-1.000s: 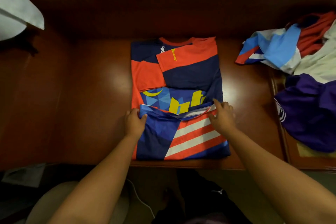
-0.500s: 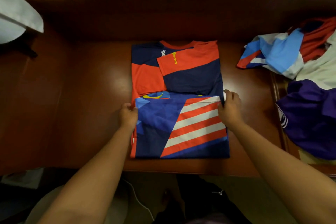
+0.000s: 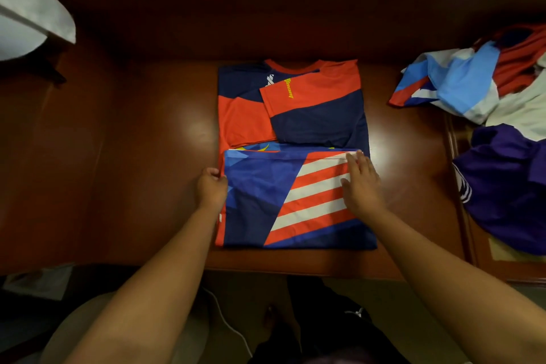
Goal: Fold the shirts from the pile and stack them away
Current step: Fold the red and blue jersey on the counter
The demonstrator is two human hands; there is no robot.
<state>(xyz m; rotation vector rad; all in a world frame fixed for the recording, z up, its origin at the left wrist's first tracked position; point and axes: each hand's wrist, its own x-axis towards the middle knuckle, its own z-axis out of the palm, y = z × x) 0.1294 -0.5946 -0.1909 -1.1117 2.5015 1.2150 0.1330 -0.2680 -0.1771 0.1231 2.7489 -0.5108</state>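
A navy, orange and blue sports shirt (image 3: 295,115) lies in the middle of the wooden table, sleeves folded in. Its bottom part, with red and white stripes, is folded up over the lower half. My left hand (image 3: 211,188) grips the left edge of that folded flap with curled fingers. My right hand (image 3: 362,183) lies flat on the striped area at the flap's right side, fingers straight. A pile of unfolded shirts (image 3: 484,89) in light blue, red, white and purple sits at the right of the table.
The brown wooden table (image 3: 133,142) has a raised back ledge along the wall. A white cloth-like object (image 3: 26,18) hangs at the upper left. A purple shirt (image 3: 508,186) drapes over a second surface at the right. Chair and a white cable show below the table edge.
The bottom flap was pulled up and spread flat over the yellow lettering. My right hand let go of the flap's corner and now lies flat on the stripes.
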